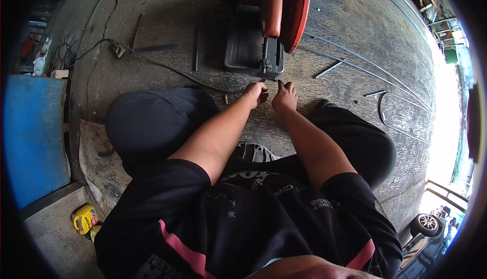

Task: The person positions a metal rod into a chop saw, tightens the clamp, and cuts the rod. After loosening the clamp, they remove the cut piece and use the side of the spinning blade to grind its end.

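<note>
Saw [274, 2], top centre: likely heavy, stiff; best gripped by red handle [273, 25]. Just below, curled left hand [255, 95] and right hand [285, 98]; can't tell what's held.

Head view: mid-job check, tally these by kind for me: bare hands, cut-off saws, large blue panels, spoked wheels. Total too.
Bare hands: 2 (left hand, right hand)
Cut-off saw: 1
Large blue panel: 1
Spoked wheel: 1
Total: 5

The red saw [274, 10] is cropped above; whether the hands [255, 95] [285, 98] grip anything is unclear.
</note>
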Available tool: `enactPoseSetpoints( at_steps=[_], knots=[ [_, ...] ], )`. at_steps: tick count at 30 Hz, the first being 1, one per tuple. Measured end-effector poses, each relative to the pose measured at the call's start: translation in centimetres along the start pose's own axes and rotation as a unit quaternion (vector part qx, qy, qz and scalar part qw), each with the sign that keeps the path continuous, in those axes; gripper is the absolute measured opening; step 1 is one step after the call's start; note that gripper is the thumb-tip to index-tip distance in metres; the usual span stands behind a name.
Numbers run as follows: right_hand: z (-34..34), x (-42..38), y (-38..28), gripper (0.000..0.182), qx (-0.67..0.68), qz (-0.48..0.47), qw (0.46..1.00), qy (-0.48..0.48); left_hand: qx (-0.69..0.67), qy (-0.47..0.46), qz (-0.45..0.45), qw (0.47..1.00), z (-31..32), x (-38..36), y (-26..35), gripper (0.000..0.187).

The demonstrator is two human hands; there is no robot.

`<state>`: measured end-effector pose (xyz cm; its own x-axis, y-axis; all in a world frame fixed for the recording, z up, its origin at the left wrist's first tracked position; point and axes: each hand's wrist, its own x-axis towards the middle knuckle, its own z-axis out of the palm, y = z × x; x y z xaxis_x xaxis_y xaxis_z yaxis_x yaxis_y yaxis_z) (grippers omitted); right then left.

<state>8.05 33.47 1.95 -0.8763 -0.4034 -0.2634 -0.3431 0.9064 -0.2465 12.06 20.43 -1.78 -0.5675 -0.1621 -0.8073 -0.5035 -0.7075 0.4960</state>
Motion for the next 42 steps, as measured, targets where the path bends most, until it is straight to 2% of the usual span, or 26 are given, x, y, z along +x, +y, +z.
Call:
enactPoseSetpoints(
  at_steps=[2,6,9,10,11,12,13,15,17,18,20,21,22,23,24,26,29,30,31,33,34,35,37,38,41,42],
  knots=[
    [-0.1,0.0,-0.1,0.054,0.029,-0.007,0.999,0.023,-0.107,-0.079,-0.062,0.989,-0.2,0.3,0.1,0.013],
    [-0.2,0.1,-0.2,0.060,0.028,-0.091,0.993,0.064,-0.189,-0.146,-0.057,0.970,-1.8,2.8,0.3,0.011],
    [-0.8,0.1,-0.7,0.064,-0.020,-0.117,0.992,0.030,-0.191,-0.069,-0.025,0.979,-1.2,1.6,0.4,0.005],
    [-1.2,0.3,-0.8,0.064,-0.120,-0.092,0.978,-0.145,-0.200,-0.072,0.083,0.974,-0.6,0.2,0.3,0.016],
    [-1.0,0.4,-0.5,0.065,-0.168,-0.074,0.956,-0.230,-0.200,-0.070,0.083,0.974,-0.5,0.1,0.3,0.016],
    [-0.9,0.4,-0.2,0.065,-0.215,-0.064,0.923,-0.314,-0.053,-0.118,0.119,0.984,-0.6,0.4,0.1,0.026],
    [-0.1,0.3,0.9,0.066,-0.167,-0.014,0.945,-0.282,0.093,-0.162,0.153,0.970,-0.4,0.4,0.1,0.036],
    [0.8,0.6,1.6,0.067,-0.119,0.033,0.960,-0.250,0.091,-0.176,0.146,0.969,0.4,0.4,-0.2,0.044],
    [0.9,1.2,1.4,0.070,0.060,0.017,0.998,-0.032,0.149,-0.087,0.118,0.978,0.5,0.4,-0.6,0.038],
    [0.5,1.4,1.1,0.070,0.058,0.017,0.998,-0.032,0.168,-0.029,0.113,0.979,0.2,0.7,-1.1,0.032],
    [-1.0,1.2,-0.5,0.072,0.008,-0.107,0.993,0.051,0.149,0.001,0.051,0.988,-2.3,5.3,-2.7,0.030],
    [-0.9,0.9,-0.8,0.072,0.007,-0.106,0.993,0.052,0.130,0.032,-0.011,0.991,-3.2,6.8,-3.1,0.028],
    [-0.5,0.6,-1.0,0.067,-0.029,-0.090,0.996,0.002,-0.021,0.050,-0.008,0.998,-2.4,4.5,-2.2,0.030],
    [-0.2,0.5,-1.0,0.062,-0.064,-0.073,0.994,-0.048,-0.021,0.048,-0.007,0.999,-1.3,2.3,-1.2,0.030],
    [0.6,1.1,-0.2,0.049,-0.120,-0.056,0.970,-0.202,-0.039,0.069,0.056,0.995,-0.7,0.9,-0.7,0.037],
    [1.2,0.5,1.4,0.043,-0.116,-0.029,0.970,-0.210,-0.049,0.094,0.155,0.982,0.3,-1.0,0.2,0.062],
    [1.5,0.4,1.5,0.044,-0.068,0.018,0.986,-0.148,-0.008,0.128,0.197,0.972,0.0,0.1,0.2,0.068],
    [1.0,0.8,1.0,0.048,-0.015,-0.009,0.997,-0.071,-0.016,0.219,0.221,0.950,0.4,0.5,0.1,0.046],
    [0.6,1.0,0.6,0.054,0.038,-0.035,0.999,0.007,-0.016,0.219,0.220,0.951,0.0,0.6,-0.1,0.046],
    [-0.8,0.9,-0.7,0.060,0.031,-0.064,0.997,0.027,-0.004,0.129,0.058,0.990,-0.8,-0.3,0.4,0.017],
    [-1.5,0.8,-1.2,0.066,0.025,-0.093,0.994,0.047,0.007,0.122,0.036,0.992,-0.3,-1.5,1.0,0.002],
    [-1.1,0.9,-1.0,0.066,0.025,-0.091,0.994,0.049,0.009,0.120,0.038,0.992,-0.2,-0.6,0.8,0.002],
    [-0.3,0.4,-1.0,0.062,-0.047,-0.037,0.996,-0.072,-0.066,0.105,0.038,0.992,-0.4,1.2,-0.2,0.004],
    [-0.8,1.1,-0.8,0.053,-0.157,0.023,0.942,-0.297,-0.059,0.090,0.052,0.993,-0.6,1.2,-0.5,0.003],
    [-1.6,-0.2,1.0,0.046,-0.140,0.036,0.948,-0.284,-0.053,0.112,0.063,0.990,-1.4,2.2,-0.8,0.007],
    [-1.0,0.0,0.9,0.055,-0.077,0.063,0.978,-0.184,-0.055,0.114,0.063,0.990,-1.5,1.9,-0.6,0.007]
  ],
)
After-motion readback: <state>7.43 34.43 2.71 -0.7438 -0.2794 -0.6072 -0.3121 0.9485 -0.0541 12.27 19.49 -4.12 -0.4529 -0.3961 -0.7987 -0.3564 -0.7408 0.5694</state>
